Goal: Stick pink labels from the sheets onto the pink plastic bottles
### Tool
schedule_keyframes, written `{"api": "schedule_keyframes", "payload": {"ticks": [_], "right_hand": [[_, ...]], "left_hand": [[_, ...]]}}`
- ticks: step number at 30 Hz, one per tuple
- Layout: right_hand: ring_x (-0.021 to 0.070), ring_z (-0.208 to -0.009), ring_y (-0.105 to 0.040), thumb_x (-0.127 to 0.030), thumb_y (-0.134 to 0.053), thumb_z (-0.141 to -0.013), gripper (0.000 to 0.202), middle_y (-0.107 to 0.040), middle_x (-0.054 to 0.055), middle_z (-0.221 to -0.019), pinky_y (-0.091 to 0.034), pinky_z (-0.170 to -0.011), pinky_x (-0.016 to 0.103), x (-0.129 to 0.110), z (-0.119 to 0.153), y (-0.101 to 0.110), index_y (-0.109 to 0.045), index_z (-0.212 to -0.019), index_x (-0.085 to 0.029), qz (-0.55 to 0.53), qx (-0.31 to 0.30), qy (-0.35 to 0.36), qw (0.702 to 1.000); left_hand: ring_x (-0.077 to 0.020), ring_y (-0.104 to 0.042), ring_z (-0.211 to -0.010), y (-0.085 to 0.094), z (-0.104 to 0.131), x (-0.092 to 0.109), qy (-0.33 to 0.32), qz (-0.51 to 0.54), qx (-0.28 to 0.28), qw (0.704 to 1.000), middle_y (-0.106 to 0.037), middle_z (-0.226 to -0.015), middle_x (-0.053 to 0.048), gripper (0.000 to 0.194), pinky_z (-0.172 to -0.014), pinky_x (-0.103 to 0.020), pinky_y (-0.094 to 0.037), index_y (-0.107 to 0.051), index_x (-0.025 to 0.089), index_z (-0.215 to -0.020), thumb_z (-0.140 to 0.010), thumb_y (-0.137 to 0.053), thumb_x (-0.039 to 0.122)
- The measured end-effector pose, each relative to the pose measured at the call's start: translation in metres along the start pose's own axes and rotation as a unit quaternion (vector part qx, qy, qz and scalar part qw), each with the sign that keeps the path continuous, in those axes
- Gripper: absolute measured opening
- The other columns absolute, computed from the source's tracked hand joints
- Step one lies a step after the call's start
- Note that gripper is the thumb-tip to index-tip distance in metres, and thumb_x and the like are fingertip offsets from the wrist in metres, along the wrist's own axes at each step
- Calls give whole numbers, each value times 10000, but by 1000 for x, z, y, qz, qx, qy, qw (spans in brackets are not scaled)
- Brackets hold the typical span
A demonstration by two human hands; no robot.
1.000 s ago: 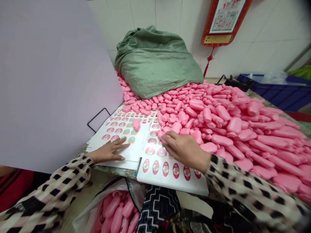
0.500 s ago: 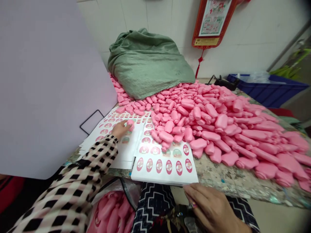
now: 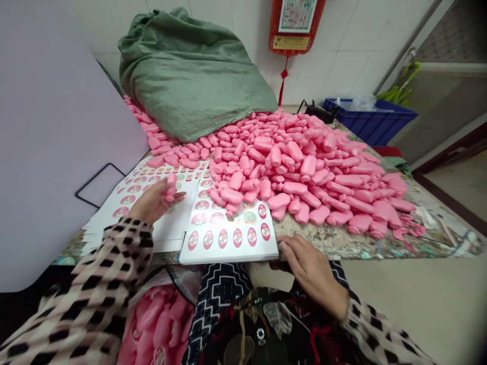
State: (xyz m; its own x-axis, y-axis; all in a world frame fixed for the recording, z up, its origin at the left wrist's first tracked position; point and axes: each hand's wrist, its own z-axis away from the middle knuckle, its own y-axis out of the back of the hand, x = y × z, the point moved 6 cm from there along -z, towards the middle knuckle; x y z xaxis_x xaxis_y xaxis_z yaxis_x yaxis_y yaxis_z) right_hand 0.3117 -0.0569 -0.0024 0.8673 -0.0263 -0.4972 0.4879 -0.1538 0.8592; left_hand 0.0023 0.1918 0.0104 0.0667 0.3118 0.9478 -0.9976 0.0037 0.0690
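I see my left hand (image 3: 154,202) closed around a small pink plastic bottle (image 3: 171,186), lifted just above the left stack of sticker sheets (image 3: 129,190) on the table (image 3: 342,246). My right hand (image 3: 310,266) rests at the near table edge with fingers loosely spread, holding nothing, just right of the second sticker sheet stack (image 3: 228,238), whose near rows carry oval pink labels. A big heap of pink bottles (image 3: 304,167) covers the table to the far right, spilling onto that sheet's far edge. A green sack (image 3: 190,76) sits at the far left, and a bag of pink bottles (image 3: 155,324) lies below the table near my lap.
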Motion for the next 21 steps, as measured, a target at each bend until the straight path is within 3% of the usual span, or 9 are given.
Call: {"api": "schedule_keyframes", "payload": {"ticks": [4,6,9,12,14,16,21], "right_hand": [[183,-917,-579,-307,-363,-929,269,-637,38,-980,-427,-767,300,11,-18,4,-581,-1064,-224,-9,23,-21,999],[186,-889,-578,-299,-401,-910,235,-646,33,-959,-412,-733,289,14,-25,5,-582,-1034,-215,14,27,-24,999],[164,-847,-568,-270,-411,-900,199,-642,22,-905,-386,-718,268,13,-36,4,-597,-938,-211,47,20,-5,999],[146,-858,-560,-262,-412,-904,194,-631,17,-899,-365,-717,251,12,-45,2,-598,-914,-208,69,13,23,997],[143,-853,-558,-275,-414,-910,193,-624,15,-900,-355,-690,244,13,-51,1,-595,-921,-207,79,11,28,996],[142,-846,-556,-280,-417,-913,192,-618,14,-904,-346,-668,241,14,-56,1,-593,-924,-205,85,9,31,996],[146,-837,-547,-244,-421,-908,190,-610,23,-928,-338,-665,247,9,-64,0,-600,-951,-198,111,-10,53,992]], "left_hand": [[-128,-597,-653,-32,64,-18,63,159,-146,974,-576,-680,-5,256,-569,-212,-513,-547,183,-968,-716,-596,179],[-117,-583,-620,-53,95,-28,85,173,-183,964,-601,-749,-15,290,-435,-175,-431,-541,186,-927,-657,-643,158],[-85,-517,-519,-93,131,-41,47,64,-244,967,-618,-819,-21,316,-365,-175,-319,-512,205,-938,-678,-677,274],[-112,-532,-584,-128,148,-44,-85,-134,-238,958,-615,-793,-4,314,-494,-238,-418,-538,223,-935,-690,-667,370],[-156,-565,-733,-146,155,-41,-197,-257,-222,920,-624,-826,-2,249,-643,-290,-454,-575,230,-896,-716,-631,392],[-183,-564,-801,-160,160,-41,-263,-337,-220,877,-630,-840,-5,191,-703,-320,-442,-589,234,-866,-763,-570,394],[-241,-573,-943,-175,164,-52,-306,-442,-258,802,-641,-1041,-55,283,-777,-364,-423,-596,254,-1038,-790,-526,372]]}}
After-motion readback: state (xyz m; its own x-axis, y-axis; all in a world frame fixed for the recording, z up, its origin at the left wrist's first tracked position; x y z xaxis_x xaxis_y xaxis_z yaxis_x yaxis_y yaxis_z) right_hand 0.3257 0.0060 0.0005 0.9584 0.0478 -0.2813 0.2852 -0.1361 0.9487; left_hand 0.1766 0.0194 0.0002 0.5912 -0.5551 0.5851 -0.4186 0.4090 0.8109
